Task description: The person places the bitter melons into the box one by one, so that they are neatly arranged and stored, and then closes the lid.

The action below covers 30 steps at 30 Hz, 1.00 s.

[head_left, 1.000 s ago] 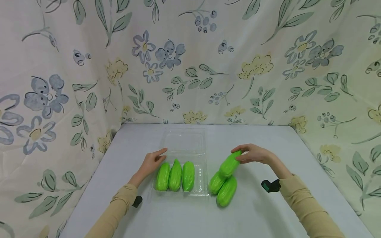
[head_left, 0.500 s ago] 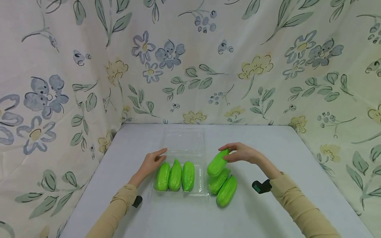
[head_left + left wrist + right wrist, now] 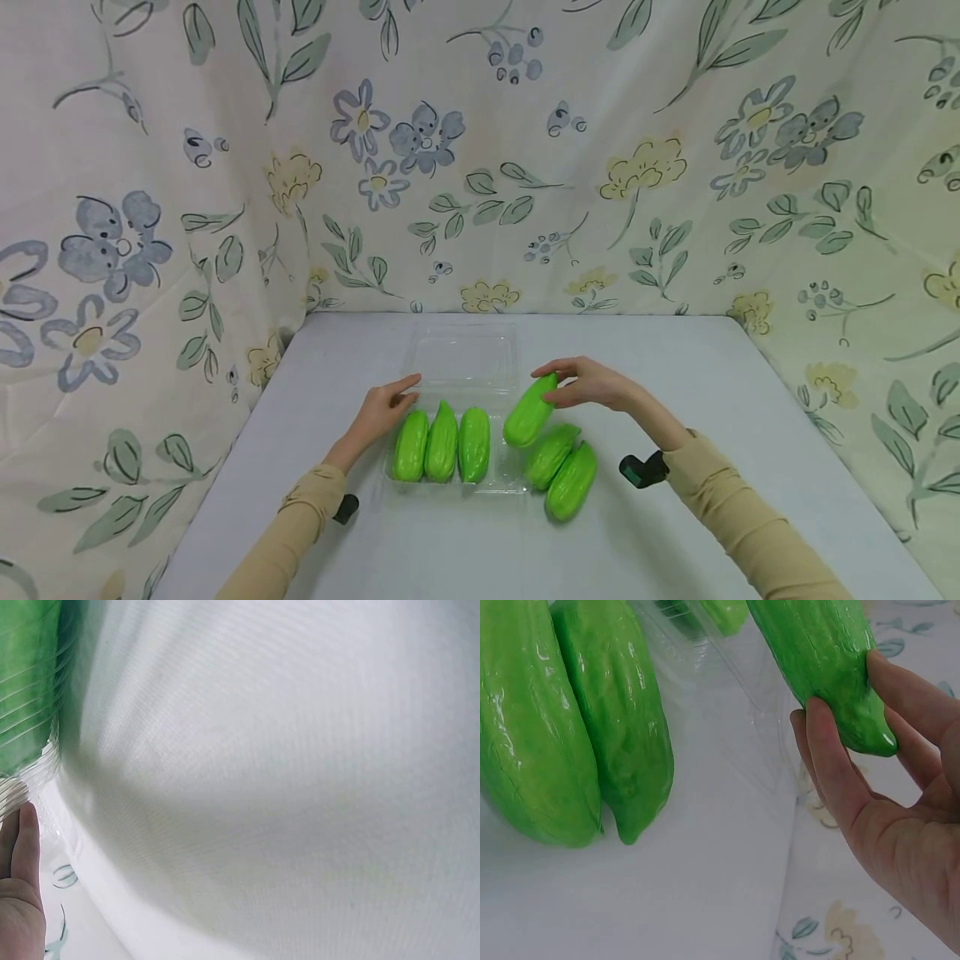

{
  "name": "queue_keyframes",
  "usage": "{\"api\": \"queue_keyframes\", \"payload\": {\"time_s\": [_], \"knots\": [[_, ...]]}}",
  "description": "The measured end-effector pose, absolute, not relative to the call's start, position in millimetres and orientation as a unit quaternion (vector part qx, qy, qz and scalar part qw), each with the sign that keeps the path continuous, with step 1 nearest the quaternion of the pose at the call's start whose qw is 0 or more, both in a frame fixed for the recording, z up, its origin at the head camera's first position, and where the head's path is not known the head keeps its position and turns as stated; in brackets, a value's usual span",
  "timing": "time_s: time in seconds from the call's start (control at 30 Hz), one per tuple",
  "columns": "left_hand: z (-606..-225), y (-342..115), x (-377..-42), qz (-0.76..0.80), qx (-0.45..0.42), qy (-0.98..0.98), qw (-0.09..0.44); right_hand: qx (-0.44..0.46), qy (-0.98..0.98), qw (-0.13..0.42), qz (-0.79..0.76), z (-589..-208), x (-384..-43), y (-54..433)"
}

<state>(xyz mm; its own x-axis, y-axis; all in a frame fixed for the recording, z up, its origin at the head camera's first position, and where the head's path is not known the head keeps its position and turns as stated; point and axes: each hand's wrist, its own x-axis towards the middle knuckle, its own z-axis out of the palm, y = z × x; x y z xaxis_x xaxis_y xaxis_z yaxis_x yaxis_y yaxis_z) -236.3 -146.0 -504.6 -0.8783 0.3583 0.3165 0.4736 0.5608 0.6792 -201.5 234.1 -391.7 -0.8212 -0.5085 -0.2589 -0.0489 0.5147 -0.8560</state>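
My right hand (image 3: pixel 588 383) pinches a glossy green cucumber (image 3: pixel 529 412) by its tapered end, thumb and fingers on opposite sides in the right wrist view. It hangs tilted over the right part of a clear plastic box (image 3: pixel 498 475). Three similar cucumbers (image 3: pixel 442 446) lie side by side in that box, to the left. At the box's left rear side is my left hand (image 3: pixel 381 410). Its fingers (image 3: pixel 27 840) look straight and touch the box's edge in the left wrist view. Two more cucumbers (image 3: pixel 572 482) lie on the table just right of the box.
The box's clear lid (image 3: pixel 463 358) lies folded back behind it. A white table (image 3: pixel 675 533) carries everything, with floral cloth (image 3: pixel 480 167) hanging behind and at both sides. Small dark cameras (image 3: pixel 643 471) sit at the wrists.
My right hand has carried its cucumber leftward, from above the loose pair to over the box's right part. The left hand and the cucumbers in the box have stayed still.
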Motion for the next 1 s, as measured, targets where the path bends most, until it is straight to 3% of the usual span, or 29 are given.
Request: {"api": "queue_keyframes", "payload": {"time_s": [1.0], "knots": [[-505.8,-146.4,-237.2,-0.401,-0.234,-0.882,0.076,-0.179,0.833,0.247,-0.461,-391.5,-197.7,217.7]]}}
